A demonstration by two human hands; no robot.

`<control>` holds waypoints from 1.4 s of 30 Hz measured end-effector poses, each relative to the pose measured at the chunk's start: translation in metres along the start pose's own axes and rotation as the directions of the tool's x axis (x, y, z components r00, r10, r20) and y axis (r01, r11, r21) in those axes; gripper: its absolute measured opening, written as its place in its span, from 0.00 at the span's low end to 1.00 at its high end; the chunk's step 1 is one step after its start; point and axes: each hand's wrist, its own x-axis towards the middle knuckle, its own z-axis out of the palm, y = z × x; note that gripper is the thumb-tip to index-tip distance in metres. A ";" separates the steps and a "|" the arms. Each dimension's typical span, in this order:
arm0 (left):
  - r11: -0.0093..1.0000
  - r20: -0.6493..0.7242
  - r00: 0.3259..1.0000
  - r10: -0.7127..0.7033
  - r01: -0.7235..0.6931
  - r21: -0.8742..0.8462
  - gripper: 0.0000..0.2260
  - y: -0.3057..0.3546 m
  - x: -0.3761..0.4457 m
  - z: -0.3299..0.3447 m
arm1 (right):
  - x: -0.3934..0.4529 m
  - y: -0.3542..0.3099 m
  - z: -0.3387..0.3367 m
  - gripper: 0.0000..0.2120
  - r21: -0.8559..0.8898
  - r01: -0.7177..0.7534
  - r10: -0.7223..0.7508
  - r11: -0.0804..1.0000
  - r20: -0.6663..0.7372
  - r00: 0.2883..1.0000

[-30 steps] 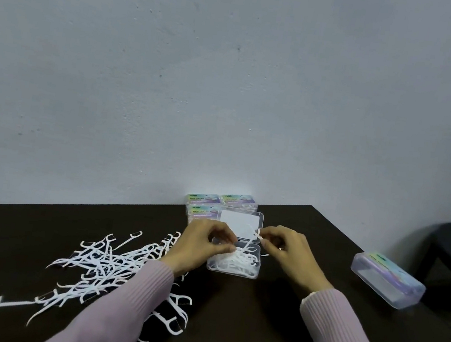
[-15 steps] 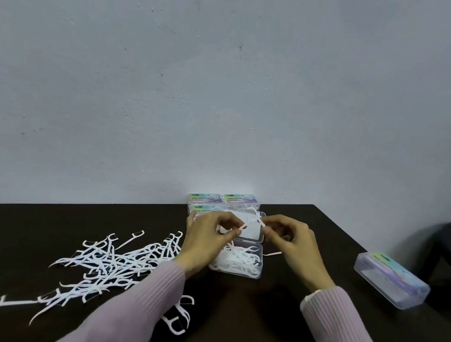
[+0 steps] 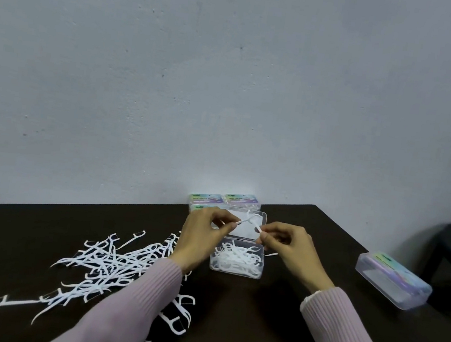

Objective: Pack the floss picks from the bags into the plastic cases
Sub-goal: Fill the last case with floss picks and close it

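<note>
No text can be read anywhere. Colourful printed labels sit on the closed cases [image 3: 224, 201] just beyond the left hand [image 3: 202, 232] and on the closed case [image 3: 393, 282] well right of the right hand [image 3: 292, 244], their lettering too blurred to make out.

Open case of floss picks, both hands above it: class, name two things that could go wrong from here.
1. The left hand and right hand pinch floss picks by their thin tips above the open case; a loose grip could drop them onto the table.
2. The left sleeve lies across the loose pile; pulling back may scatter picks.
</note>
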 end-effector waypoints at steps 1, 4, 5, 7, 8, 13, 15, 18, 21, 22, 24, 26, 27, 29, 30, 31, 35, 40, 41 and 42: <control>1.000 0.015 1.000 -0.004 0.004 0.005 0.05 0.000 -0.001 0.001 | 0.000 0.000 0.000 0.05 0.003 -0.011 0.011 1.000 0.011 1.000; 0.999 0.017 1.000 0.010 -0.010 0.030 0.05 0.000 -0.004 0.003 | -0.001 -0.002 0.000 0.05 0.056 -0.032 0.031 0.998 0.010 0.999; 0.999 0.004 1.000 0.021 -0.021 0.045 0.05 0.001 -0.005 0.003 | -0.001 -0.002 0.001 0.04 0.069 -0.034 0.033 0.997 0.013 0.999; 0.995 -0.027 0.998 0.055 -0.053 0.082 0.04 0.004 -0.007 0.004 | -0.001 -0.003 0.001 0.04 0.084 -0.032 0.030 0.996 0.023 0.999; 0.992 -0.041 0.996 0.075 -0.070 0.103 0.04 0.005 -0.008 0.004 | -0.001 -0.004 0.002 0.04 0.091 -0.027 0.025 0.995 0.026 0.999; 0.976 -0.094 0.988 0.121 -0.101 0.194 0.04 0.008 -0.009 0.003 | -0.001 -0.003 0.001 0.10 0.109 -0.029 0.023 0.994 0.054 0.998; 0.972 -0.109 0.985 0.131 -0.106 0.210 0.04 0.006 -0.010 0.003 | 0.000 -0.002 0.001 0.14 0.125 -0.033 0.024 0.992 0.080 0.997; 0.955 -0.030 0.976 0.216 -0.204 0.217 0.05 0.005 -0.011 0.005 | 0.002 -0.002 0.001 0.18 0.157 -0.055 0.035 0.986 0.131 0.991; 0.906 0.008 0.946 0.323 -0.312 0.286 0.06 0.007 -0.013 0.007 | 0.004 -0.005 0.000 0.19 0.285 -0.174 0.133 0.942 0.158 0.978; 0.885 0.005 0.934 0.358 -0.341 0.316 0.06 0.007 -0.013 0.008 | 0.004 -0.007 0.000 0.16 0.323 -0.211 0.168 0.923 0.156 0.973; 0.846 0.011 0.909 0.417 -0.392 0.362 0.06 0.007 -0.012 0.008 | 0.004 -0.009 0.000 0.08 0.336 -0.225 0.190 0.915 0.134 0.973; 0.809 0.033 0.888 0.459 -0.433 0.397 0.07 0.007 -0.011 0.008 | 0.004 -0.008 0.000 0.06 0.291 -0.195 0.177 0.937 0.088 0.980; 0.795 0.045 0.880 0.473 -0.449 0.409 0.07 0.006 -0.011 0.008 | 0.003 -0.008 0.000 0.06 0.264 -0.179 0.169 0.948 0.062 0.984; 0.788 0.060 0.876 0.479 -0.460 0.409 0.07 0.005 -0.011 0.008 | 0.003 -0.007 0.000 0.06 0.216 -0.142 0.143 0.966 0.010 0.990; 0.794 0.061 0.878 0.476 -0.458 0.401 0.06 0.004 -0.011 0.008 | 0.002 -0.006 -0.001 0.05 0.199 -0.120 0.126 0.973 -0.020 0.992; 0.800 0.062 0.881 0.469 -0.453 0.393 0.05 0.003 -0.011 0.007 | 0.002 -0.005 -0.003 0.05 0.201 -0.092 0.106 0.975 -0.062 0.992; 0.815 0.131 0.915 0.382 -0.401 0.418 0.07 -0.001 -0.009 0.002 | 0.003 -0.002 -0.008 0.04 0.341 0.000 0.092 0.940 -0.253 0.963; 0.848 0.225 0.938 0.263 -0.336 0.410 0.10 -0.012 -0.007 -0.001 | 0.005 0.002 -0.005 0.03 0.507 -0.047 0.212 0.861 -0.273 0.939; 0.886 0.216 0.945 0.247 -0.310 0.346 0.09 -0.014 -0.006 0.000 | 0.005 0.003 -0.003 0.03 0.494 -0.076 0.227 0.866 -0.254 0.940; 0.921 0.187 0.955 0.229 -0.275 0.277 0.08 -0.016 -0.005 0.000 | 0.005 0.004 0.001 0.03 0.470 -0.110 0.239 0.876 -0.225 0.945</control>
